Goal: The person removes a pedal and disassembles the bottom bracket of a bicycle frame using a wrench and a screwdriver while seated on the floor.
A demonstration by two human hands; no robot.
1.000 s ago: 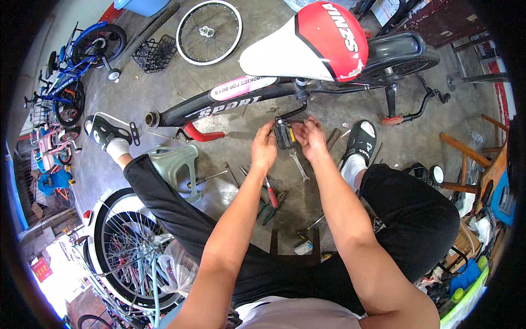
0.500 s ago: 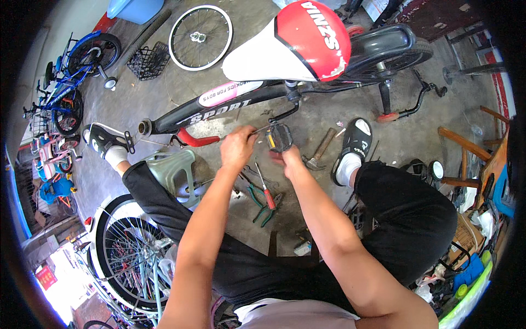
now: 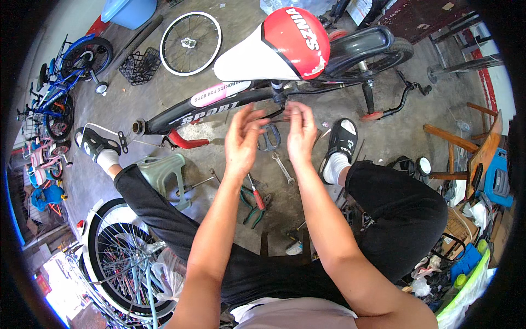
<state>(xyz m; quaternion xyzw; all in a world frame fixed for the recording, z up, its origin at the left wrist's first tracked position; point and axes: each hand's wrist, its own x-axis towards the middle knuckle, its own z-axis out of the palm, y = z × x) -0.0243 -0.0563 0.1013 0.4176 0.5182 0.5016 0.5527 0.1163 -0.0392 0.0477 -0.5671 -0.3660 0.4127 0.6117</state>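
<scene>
Hands raised: our left hand [image 3: 244, 137] is open, our right hand [image 3: 300, 129] pinches a thin dark rod beneath the red-and-white saddle [image 3: 274, 46]. We judge fitting unfinished: the grey bicycle pedal [image 3: 268, 137] lies unattached on concrete below.

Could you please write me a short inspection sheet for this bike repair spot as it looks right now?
Surface: bare concrete floor.
Job's things: black bike frame under a red and white saddle; a thin part, too small to tell, between both hands.
Clutter: wrench, red-handled tool, green pliers, green stool.
Grippers: left hand and right hand raised, fingers loosely spread.
Cables: nothing seen.
Surroundings: loose wheel, wire basket, small bikes.
</scene>
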